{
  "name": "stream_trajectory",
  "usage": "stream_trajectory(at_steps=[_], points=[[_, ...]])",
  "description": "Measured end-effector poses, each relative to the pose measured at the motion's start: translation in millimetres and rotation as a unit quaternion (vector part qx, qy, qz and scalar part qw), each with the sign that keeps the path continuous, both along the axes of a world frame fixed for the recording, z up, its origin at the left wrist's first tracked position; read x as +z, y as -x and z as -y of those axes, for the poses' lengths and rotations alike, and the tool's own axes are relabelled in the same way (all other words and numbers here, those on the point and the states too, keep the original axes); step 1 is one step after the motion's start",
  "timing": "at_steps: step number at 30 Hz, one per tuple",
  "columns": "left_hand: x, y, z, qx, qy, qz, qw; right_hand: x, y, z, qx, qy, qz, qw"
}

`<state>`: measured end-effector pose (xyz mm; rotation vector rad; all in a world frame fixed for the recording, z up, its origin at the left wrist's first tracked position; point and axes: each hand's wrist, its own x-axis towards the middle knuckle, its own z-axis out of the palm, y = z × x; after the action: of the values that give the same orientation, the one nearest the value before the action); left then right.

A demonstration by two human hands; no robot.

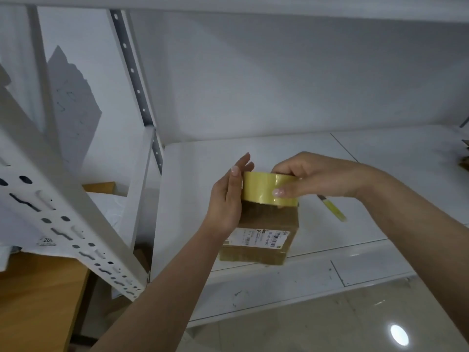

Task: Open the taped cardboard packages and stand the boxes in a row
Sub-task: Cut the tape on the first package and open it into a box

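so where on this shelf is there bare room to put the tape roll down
Bare shelf runs behind the hands to the back wall, also left of the cardboard box toward the upright post. Right of the box lies a yellow-handled cutter; beyond it the shelf is bare. It is crowded where the left hand and right hand hold the tape roll.

Both forearms reach toward twelve o'clock, the left hand (226, 196) upright with straight fingers pointing to twelve, the right hand (308, 175) at three o'clock of it, fingers curled in a grip.
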<state>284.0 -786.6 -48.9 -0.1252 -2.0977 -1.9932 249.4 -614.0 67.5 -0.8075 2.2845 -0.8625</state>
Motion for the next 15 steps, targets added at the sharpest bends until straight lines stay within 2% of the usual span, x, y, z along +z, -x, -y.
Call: stream_trajectory(at_steps=[3,5,9,11,15], points=[[0.9,1.9,2.8,0.024,0.012,-0.005,1.0,4.6,7.1,-2.7,-0.021,0.061,0.031,0.997],[2.0,2.5,4.4,0.041,0.013,-0.002,0.999,5.8,14.0,-2.8,-0.053,0.078,0.015,0.995],[4.8,4.3,5.1,0.056,-0.007,0.025,0.998,2.9,25.8,-2.7,-0.104,0.011,-0.002,0.994],[4.8,4.4,6.8,0.073,-0.032,0.033,0.996,-3.4,24.9,3.7,-0.11,0.0,0.002,0.994],[2.4,7.1,15.2,0.103,-0.156,0.061,0.98,-14.6,21.8,7.8,-0.102,0.063,0.009,0.993]])
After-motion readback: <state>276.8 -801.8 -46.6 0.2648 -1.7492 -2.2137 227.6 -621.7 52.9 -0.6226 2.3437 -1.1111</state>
